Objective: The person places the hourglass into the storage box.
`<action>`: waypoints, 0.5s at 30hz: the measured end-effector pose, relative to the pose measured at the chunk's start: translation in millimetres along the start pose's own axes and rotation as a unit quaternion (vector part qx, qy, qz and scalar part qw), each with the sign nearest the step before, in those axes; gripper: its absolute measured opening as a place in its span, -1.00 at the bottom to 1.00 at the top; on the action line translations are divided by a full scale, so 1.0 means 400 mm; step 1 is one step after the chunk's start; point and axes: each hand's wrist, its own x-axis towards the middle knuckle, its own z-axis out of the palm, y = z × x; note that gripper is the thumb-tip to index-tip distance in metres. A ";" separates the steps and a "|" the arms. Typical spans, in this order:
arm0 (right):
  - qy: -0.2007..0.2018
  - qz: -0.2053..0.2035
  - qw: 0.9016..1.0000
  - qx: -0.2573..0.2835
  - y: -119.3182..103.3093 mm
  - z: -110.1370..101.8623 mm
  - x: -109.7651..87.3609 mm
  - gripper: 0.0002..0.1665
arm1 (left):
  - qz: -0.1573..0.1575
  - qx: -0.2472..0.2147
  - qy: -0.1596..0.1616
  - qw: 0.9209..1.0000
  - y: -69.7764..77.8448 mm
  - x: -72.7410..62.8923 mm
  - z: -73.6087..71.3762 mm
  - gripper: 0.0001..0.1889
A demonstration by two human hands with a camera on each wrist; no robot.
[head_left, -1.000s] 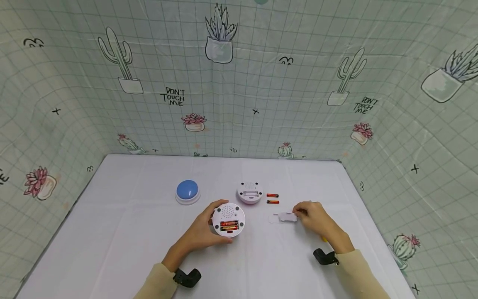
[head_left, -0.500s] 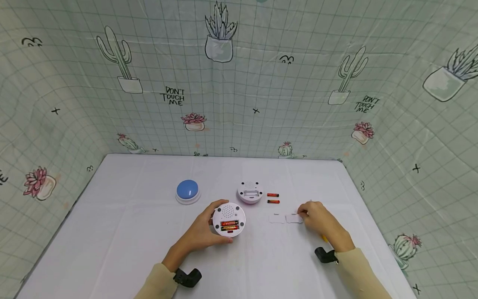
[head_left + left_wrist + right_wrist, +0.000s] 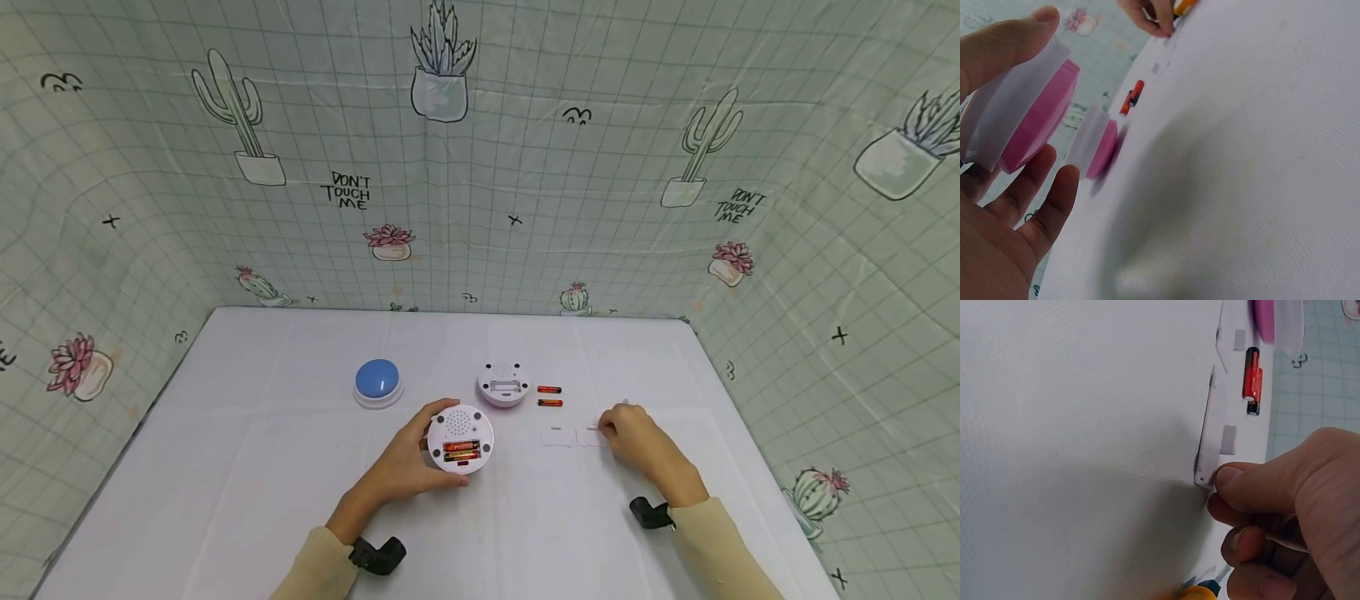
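My left hand (image 3: pixel 408 458) grips a round white push button (image 3: pixel 459 421) by its rim, underside up, with two red-and-black batteries (image 3: pixel 461 451) in its uncovered compartment. Its pink top (image 3: pixel 1038 119) faces away in the left wrist view. My right hand (image 3: pixel 636 437) pinches the end of a thin white battery cover (image 3: pixel 1209 434) lying close on the table. Beside that cover lies another white battery cover (image 3: pixel 557 438). Behind them are a second upturned push button (image 3: pixel 503 397), its compartment holding no batteries, and two loose batteries (image 3: pixel 550 396).
A blue-topped push button (image 3: pixel 377 381) stands upright at the back left on the white table (image 3: pixel 247 433). A yellow-handled screwdriver (image 3: pixel 1200 592) lies by my right hand. Patterned cloth (image 3: pixel 480 158) rises behind the table and on both sides.
The battery cover at my right fingertips was tilted up a second ago; it has come down flat and slightly right, beside the other cover. My left hand keeps its hold on the push button.
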 end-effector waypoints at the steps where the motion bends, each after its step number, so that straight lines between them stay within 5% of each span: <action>1: 0.000 -0.002 1.000 -0.001 0.001 0.001 0.000 -0.83 | 0.000 0.001 0.000 1.000 0.000 0.000 0.000 0.09; 15: 0.051 0.006 0.999 -0.002 -0.022 -0.023 -0.012 -0.87 | 0.006 -0.013 0.000 1.000 0.004 0.001 0.006 0.10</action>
